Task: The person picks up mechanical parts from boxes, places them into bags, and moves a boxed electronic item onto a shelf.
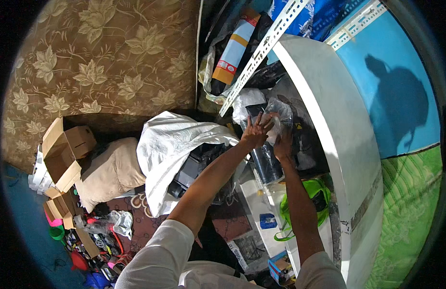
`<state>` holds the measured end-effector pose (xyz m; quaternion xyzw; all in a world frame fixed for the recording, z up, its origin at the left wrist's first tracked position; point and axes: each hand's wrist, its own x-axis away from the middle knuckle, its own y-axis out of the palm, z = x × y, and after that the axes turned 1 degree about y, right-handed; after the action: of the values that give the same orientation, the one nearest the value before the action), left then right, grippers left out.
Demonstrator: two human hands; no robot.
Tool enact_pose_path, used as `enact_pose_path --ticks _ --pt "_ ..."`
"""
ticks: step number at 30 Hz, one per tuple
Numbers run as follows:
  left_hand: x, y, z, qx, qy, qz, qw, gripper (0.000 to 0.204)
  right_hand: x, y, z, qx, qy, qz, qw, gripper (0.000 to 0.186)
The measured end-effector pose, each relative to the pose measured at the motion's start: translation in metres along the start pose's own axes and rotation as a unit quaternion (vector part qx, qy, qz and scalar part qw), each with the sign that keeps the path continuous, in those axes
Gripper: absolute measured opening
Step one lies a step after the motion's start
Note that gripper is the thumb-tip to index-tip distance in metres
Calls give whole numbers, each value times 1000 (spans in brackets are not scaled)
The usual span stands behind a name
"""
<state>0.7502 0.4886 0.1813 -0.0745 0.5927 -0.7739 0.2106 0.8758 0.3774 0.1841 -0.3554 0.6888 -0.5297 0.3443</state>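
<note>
- The largest thing nearby is the white panel (358, 168), which curves down the right of the view; the brown flower-patterned fabric (102, 72) fills the upper left.
- The white sack (170, 139) lies open to the left of the hands, with dark items showing at its mouth.
- The black bundle (267, 164), partly covered in clear plastic (283, 110), sits ahead of the person, between the sack and the panel, below the white slotted strip (261, 59).
- Its long axis runs away from the person, the far end leaning a little left and the near end a little right. Which end is its front, I cannot tell.
- The step in hand looks like handling this bundle and its plastic with both hands; the next move seems to call for a sure hold on the loose film.
- The left hand (255, 136) lies over the bundle, fingers spread and apart, not wrapped around it.
- The right hand (282, 146) is just beside it, at the plastic; its fingers are partly hidden, so I cannot tell whether they grip.
- Smallest is the blue item (268, 221), nearer the person.
</note>
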Motion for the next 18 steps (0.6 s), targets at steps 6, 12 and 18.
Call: enact_pose_path --ticks 6,12,18 --pt "55 -39 -22 33 -17 73 997 68 26 -55 -93 -121 32 139 982 52" --pt "216 -59 2 174 -160 122 964 78 145 -19 -148 -179 -98 228 952 49" --pt "467 -28 43 429 -456 39 778 64 325 136 -110 -66 -172 -436 881 58"
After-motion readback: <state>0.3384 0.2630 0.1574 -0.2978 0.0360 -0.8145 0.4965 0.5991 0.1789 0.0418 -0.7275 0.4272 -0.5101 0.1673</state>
